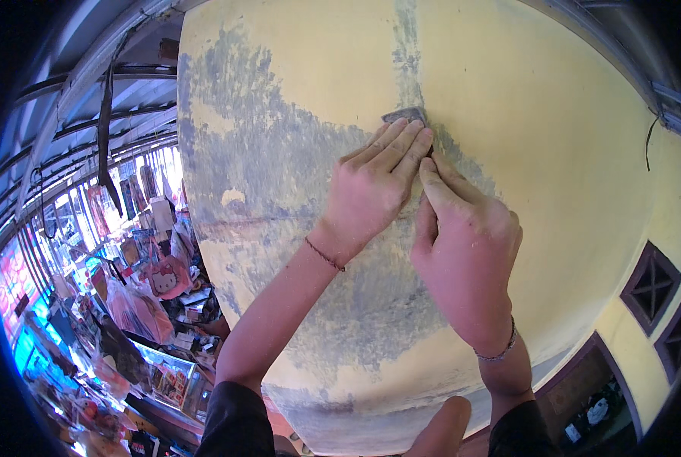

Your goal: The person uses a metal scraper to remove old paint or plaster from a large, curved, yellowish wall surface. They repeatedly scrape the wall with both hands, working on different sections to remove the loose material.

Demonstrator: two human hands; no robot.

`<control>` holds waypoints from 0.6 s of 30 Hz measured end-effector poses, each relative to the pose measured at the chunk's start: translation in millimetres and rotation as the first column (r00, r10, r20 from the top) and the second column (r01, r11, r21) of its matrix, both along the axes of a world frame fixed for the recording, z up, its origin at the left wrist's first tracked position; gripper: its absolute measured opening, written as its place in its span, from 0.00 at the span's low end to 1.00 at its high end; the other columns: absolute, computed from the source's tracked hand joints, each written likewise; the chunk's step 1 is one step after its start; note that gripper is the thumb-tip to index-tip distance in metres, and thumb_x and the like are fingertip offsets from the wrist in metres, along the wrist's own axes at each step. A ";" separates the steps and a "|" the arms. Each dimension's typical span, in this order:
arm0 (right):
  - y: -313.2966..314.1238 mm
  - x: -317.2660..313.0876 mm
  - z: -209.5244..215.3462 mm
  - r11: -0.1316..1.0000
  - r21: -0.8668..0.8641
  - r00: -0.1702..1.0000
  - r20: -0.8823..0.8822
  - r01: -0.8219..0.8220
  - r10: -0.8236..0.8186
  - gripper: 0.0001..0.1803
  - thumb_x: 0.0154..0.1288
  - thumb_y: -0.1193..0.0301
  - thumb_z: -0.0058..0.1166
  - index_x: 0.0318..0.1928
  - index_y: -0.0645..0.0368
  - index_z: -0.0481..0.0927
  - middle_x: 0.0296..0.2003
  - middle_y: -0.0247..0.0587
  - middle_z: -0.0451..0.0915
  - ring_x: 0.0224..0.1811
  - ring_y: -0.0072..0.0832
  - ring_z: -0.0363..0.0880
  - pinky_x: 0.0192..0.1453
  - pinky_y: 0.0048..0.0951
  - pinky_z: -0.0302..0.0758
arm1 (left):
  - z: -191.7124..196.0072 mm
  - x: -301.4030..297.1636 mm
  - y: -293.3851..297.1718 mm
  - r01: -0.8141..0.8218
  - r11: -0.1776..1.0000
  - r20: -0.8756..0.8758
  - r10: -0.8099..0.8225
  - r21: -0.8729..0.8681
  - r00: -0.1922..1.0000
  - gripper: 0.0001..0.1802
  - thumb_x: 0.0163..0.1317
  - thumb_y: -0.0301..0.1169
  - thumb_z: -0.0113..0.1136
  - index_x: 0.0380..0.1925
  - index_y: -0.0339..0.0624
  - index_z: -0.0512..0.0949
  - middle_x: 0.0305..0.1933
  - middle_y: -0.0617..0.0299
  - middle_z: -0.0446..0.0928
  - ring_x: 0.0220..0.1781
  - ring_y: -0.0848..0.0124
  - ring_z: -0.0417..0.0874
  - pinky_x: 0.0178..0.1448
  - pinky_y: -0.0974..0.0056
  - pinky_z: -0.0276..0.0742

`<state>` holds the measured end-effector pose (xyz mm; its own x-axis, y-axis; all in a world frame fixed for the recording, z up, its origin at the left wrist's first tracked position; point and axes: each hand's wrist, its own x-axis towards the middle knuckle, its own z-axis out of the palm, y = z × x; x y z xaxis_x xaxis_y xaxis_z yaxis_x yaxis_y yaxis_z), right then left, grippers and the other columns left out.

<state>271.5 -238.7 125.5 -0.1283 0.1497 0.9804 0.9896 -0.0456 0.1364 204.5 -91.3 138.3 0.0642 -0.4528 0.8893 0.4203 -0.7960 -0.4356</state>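
A flat grey scraper [406,114] lies against a large yellow wall [569,152], its broad edge turned upward. Grey, rubbed-looking patches spread over the paint beneath and to the left of it, and a grey strip runs up above it. My left hand [378,175] lies over the scraper, fingers straight and close together, pressing its face to the wall. Lower and to the right, my right hand [466,236] is closed, with thumb and fingers pinched on the scraper's lower end. Most of the scraper is hidden under my fingers.
To the left is a cluttered stall with hanging bags [139,305] and a glass case [169,377] under a metal roof [97,99]. Dark-framed vents [651,288] and a doorway [596,388] are at right. My bare leg [443,428] shows at the lower edge.
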 end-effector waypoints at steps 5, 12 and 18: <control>1.2 0.9 -12.4 0.996 -0.045 0.997 0.018 0.071 -0.071 0.18 0.62 0.78 0.59 0.53 0.63 0.87 0.53 0.46 0.87 0.35 0.40 0.90 0.36 0.32 0.85 | -16.5 -2.2 -9.9 -0.038 0.993 -0.035 0.035 -0.111 0.999 0.20 0.63 0.26 0.64 0.56 0.35 0.83 0.60 0.52 0.84 0.64 0.58 0.85 0.63 0.57 0.87; 3.2 2.7 -26.7 0.997 -0.078 1.000 0.016 0.011 -0.010 0.22 0.65 0.80 0.57 0.60 0.65 0.83 0.59 0.52 0.83 0.47 0.43 0.90 0.42 0.33 0.86 | -28.6 -10.1 -5.1 -0.027 0.997 -0.077 0.021 -0.077 0.997 0.22 0.64 0.27 0.66 0.59 0.38 0.82 0.65 0.52 0.81 0.69 0.55 0.81 0.64 0.57 0.85; -0.7 -8.6 -24.6 0.991 0.011 0.989 -0.059 -0.136 0.136 0.25 0.67 0.80 0.55 0.65 0.65 0.78 0.64 0.57 0.79 0.57 0.49 0.86 0.49 0.38 0.86 | -18.8 -12.7 0.2 -0.099 0.995 -0.079 0.101 0.027 0.992 0.19 0.61 0.29 0.62 0.52 0.34 0.83 0.58 0.50 0.84 0.65 0.56 0.84 0.60 0.59 0.83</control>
<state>262.9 -239.4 100.9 -0.0880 0.1285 0.9878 0.9930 0.0895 0.0769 191.7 -91.1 119.5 0.1811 -0.4609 0.8688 0.4598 -0.7412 -0.4891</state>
